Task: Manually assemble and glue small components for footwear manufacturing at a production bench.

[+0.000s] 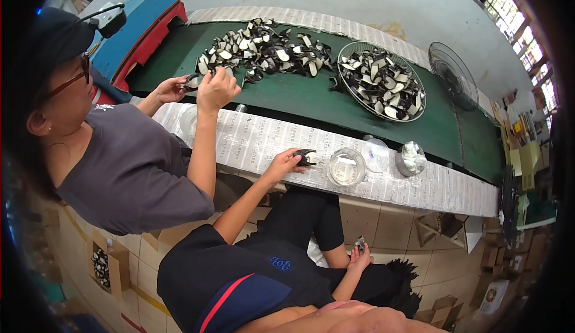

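Lettering repeats along the pale ledge; left of the glass bowl, the left hand pinches a black piece; below the bowl, the right hand grips a small item, hard to identify!

This looks like a workshop or small factory floor — a long green-topped counter with a blue and red casing at one end carries a heap of near-identical black-and-white pieces, with more filling a round wire basket. A co-worker works alongside. Open cardboard boxes stand on the tiled floor, marked with yellow tape — and a barred window lights the plain wall.
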A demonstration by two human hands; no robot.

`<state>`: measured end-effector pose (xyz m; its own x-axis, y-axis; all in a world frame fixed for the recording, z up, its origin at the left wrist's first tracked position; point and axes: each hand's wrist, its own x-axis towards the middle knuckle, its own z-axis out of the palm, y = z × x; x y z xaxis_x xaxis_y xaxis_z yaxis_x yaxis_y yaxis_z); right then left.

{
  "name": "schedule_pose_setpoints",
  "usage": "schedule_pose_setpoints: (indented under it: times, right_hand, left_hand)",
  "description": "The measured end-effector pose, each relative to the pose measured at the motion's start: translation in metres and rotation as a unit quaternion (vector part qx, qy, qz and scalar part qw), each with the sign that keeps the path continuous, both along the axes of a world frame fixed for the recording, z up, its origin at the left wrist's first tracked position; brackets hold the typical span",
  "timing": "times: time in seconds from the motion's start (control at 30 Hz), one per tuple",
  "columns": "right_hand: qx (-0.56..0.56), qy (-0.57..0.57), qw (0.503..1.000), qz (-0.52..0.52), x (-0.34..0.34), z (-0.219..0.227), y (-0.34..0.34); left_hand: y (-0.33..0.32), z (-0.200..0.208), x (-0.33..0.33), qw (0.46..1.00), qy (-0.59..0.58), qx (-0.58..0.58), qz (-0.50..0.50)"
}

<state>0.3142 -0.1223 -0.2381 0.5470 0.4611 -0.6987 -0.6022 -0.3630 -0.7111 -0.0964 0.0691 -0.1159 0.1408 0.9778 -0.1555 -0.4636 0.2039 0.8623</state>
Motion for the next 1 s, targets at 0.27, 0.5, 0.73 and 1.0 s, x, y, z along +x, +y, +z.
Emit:
schedule_pose_setpoints:
  times: [0.27, 0.5, 0.73, 1.0]
  right_hand:
    - [0.008, 0.015, 1.000, 0.014, 0.003, -0.001, 0.002]
    - [0.027, 0.009, 0.999, -0.036, 0.002, 0.008, 0.005]
    - [0.031, 0.008, 0.998, -0.053, 0.007, 0.007, 0.004]
    - [0.052, 0.063, 0.994, -0.067, 0.009, 0.001, 0.011]
  left_hand:
    - [0.004, 0.011, 0.004, 0.999, -0.011, -0.030, 0.020]
    - [0.121, 0.060, 0.017, 0.990, -0.017, 0.016, 0.137]
    - [0.306, 0.158, 0.038, 0.983, -0.016, 0.054, 0.176]
    - [0.351, 0.031, -0.049, 0.805, 0.531, 0.083, 0.252]
